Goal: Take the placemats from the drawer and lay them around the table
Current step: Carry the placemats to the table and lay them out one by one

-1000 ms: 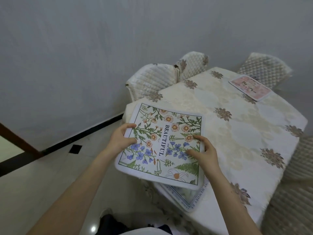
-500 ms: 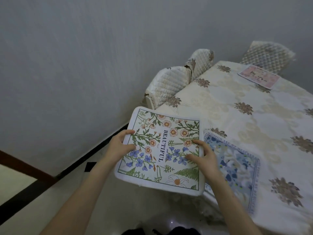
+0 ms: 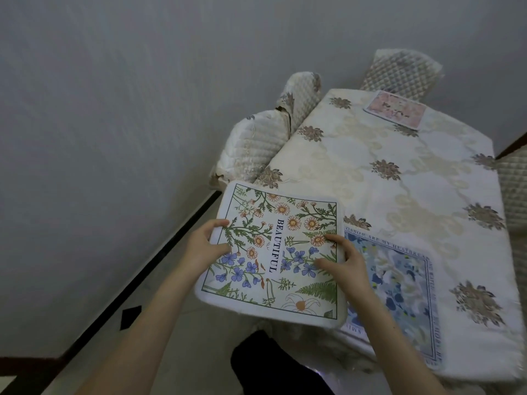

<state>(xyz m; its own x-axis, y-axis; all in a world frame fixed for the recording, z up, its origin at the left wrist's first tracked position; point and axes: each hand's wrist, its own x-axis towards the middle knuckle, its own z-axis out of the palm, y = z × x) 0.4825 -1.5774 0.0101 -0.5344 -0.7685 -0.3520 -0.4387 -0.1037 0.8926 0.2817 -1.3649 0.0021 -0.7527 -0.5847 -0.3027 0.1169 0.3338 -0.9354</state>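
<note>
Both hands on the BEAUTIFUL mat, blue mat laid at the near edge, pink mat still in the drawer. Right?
Not quite. The head view shows the pink mat already lying on the table at its far end, no drawer in sight. The rest holds: left hand and right hand grip the BEAUTIFUL mat, and the blue mat lies at the near edge.

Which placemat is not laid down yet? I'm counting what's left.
The daisy placemat printed BEAUTIFUL, held in both hands; the blue and pink ones lie flat.

Daisy placemat (image 3: 281,252) w/ word BEAUTIFUL, tilted, gripped by both hands. Blue floral placemat (image 3: 399,297) flat just right of right hand (image 3: 346,265); pink placemat (image 3: 395,109) far beyond.
</note>
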